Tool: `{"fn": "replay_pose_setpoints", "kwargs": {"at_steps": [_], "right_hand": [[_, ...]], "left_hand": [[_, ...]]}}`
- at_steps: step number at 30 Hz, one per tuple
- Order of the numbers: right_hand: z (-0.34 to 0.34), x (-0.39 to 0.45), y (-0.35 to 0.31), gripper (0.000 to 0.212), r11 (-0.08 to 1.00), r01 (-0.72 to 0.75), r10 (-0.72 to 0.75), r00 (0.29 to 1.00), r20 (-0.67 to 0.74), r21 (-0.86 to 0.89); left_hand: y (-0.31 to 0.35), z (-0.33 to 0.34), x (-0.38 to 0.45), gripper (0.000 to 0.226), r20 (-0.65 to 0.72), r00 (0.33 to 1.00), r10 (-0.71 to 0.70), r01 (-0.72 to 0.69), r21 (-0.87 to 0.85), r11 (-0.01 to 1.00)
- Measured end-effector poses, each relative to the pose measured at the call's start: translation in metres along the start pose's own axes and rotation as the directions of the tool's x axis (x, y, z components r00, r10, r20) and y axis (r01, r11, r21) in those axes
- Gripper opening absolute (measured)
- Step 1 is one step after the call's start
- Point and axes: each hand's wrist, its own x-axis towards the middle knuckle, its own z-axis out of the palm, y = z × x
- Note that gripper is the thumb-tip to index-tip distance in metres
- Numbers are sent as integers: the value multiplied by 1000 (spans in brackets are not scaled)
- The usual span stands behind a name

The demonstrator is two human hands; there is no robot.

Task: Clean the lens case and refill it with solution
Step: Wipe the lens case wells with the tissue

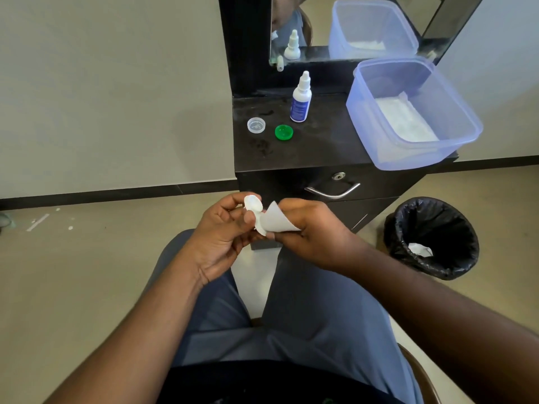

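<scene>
Dark cabinet [320, 147] bears bottle [301, 99], caps, tub; both grips hold lens case [253, 203], tissue [275, 220].

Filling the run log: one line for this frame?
left hand: holds white plastic lens case | right hand: wipes with white tissue | green round cap: off, on counter

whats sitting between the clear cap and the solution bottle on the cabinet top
In the head view, the green cap lies between the clear cap and the solution bottle, a little nearer the camera than both, touching neither.
</scene>
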Motion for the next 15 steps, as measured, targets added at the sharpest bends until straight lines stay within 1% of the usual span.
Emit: {"fn": "replay_pose_setpoints", "kwargs": {"at_steps": [2, 3, 4, 5, 7, 9, 10, 11, 12, 13, 15], "right_hand": [[7, -6, -5, 19, 967, -158, 177, 981, -81, 199], [9, -8, -7, 19, 934, -219, 253, 963, -91, 281], [12, -10, -7, 20, 913, -248, 293, 951, -99, 322], [14, -12, -7, 21, 916, -243, 290, 951, -108, 319], [15, -12, -7, 24, 956, -164, 192, 977, -95, 244], [9, -10, -6, 22, 997, -20, 20, 1000, 3, 79], [7, -9, -5, 20, 996, 73, -70, 995, 78, -43], [4, -7, -4, 21, 972, 177, -158, 979, 133, -153], [2, -6, -3, 24, 939, 268, -237, 958, 159, -217], [2, -6, -3, 25, 925, 302, -270, 949, 162, -229], [8, -11, -8, 23, 959, 227, -214, 972, 92, -167]], "left_hand": [[1, 1, -2, 68, -23, 996, 87, -86, 66, 994], [2, 2, -3, 66, -31, 993, 116, -113, 92, 989], [2, 2, -3, 65, -38, 991, 130, -126, 104, 987], [2, 2, -3, 65, -46, 991, 125, -120, 99, 988], [0, 0, -5, 65, -64, 995, 71, -68, 49, 996], [-2, 0, -8, 60, -109, 994, 0, -3, -25, 1000], [-3, 1, -9, 53, -145, 989, -37, 30, -48, 998], [-4, 3, -9, 42, -177, 982, -69, 61, -51, 997], [-5, 6, -10, 31, -193, 977, -91, 84, -41, 996], [-6, 10, -11, 26, -197, 975, -100, 95, -31, 995], [-8, 17, -16, 26, -196, 975, -107, 103, -31, 994]]}}
